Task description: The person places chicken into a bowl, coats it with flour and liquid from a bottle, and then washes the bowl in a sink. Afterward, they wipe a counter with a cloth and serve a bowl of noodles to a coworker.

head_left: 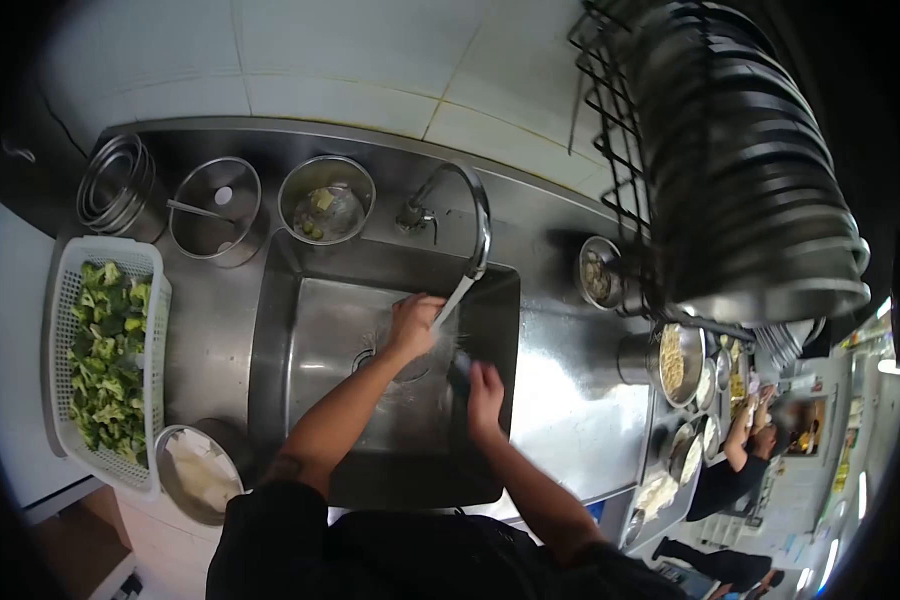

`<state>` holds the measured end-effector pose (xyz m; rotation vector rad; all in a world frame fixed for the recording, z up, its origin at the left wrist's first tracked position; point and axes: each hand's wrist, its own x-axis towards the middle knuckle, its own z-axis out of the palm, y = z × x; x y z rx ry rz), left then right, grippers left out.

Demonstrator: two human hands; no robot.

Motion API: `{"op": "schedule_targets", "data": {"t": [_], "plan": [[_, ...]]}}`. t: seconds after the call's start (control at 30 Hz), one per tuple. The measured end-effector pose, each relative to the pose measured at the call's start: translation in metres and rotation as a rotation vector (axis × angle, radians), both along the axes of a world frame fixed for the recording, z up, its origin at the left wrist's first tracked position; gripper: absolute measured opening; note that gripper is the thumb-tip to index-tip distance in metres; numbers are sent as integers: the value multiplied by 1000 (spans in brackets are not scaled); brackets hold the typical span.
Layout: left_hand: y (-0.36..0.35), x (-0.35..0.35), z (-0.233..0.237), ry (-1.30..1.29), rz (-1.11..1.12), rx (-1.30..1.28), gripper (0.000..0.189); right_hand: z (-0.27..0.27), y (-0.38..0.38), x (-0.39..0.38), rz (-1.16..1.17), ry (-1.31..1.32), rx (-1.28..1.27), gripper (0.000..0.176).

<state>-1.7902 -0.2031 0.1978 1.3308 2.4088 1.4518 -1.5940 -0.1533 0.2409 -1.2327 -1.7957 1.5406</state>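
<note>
My left hand point(416, 325) is inside the steel sink point(335, 425), at the pale stream of water point(454, 302) below the curved faucet point(483, 215). Its fingers are bent inward, and what they hold, if anything, is hidden. To the right and nearer to me, my right hand point(485, 397) is closed around a dark, blurred object point(460, 368) that points toward the stream. Motion blur hides its kind. Fine splashes show around both hands. Beneath my left forearm, the drain point(365, 358) is partly visible.
A white basket point(154, 400) of broccoli stands left, beside a pot point(236, 490) with pale contents. Several steel pots, including one with scraps point(370, 205), line the back. A rack point(610, 130) of stacked bowls point(760, 170) overhangs the right. Beyond are food bowls point(673, 365) and co-workers point(735, 480).
</note>
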Motion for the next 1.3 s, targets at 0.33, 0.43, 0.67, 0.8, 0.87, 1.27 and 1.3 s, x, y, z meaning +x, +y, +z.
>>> {"op": "schedule_targets", "data": {"t": [0.33,0.43,0.67,0.8,0.87,1.27,1.3], "plan": [[-34,7,32,-1337,401,467,25,0,4,-99,711,-35,-11,19],[-28,30,48,-1221,442,488,15,21,23,-104,649,-26,832,20],[-22,-7,45,-1108,420,472,9,12,8,-83,495,9,-49,14],[-30,-9,-36,-1826,833,650,16,45,6,-47,359,2,385,24],[-18,22,-37,-1976,564,559,15,40,-20,-51,190,133,700,33],[-38,28,62,-1289,185,9,24,15,51,-100,245,195,-1026,31],[-30,20,16,-1004,227,58,28,5,33,-95,120,355,-1038,33]]}}
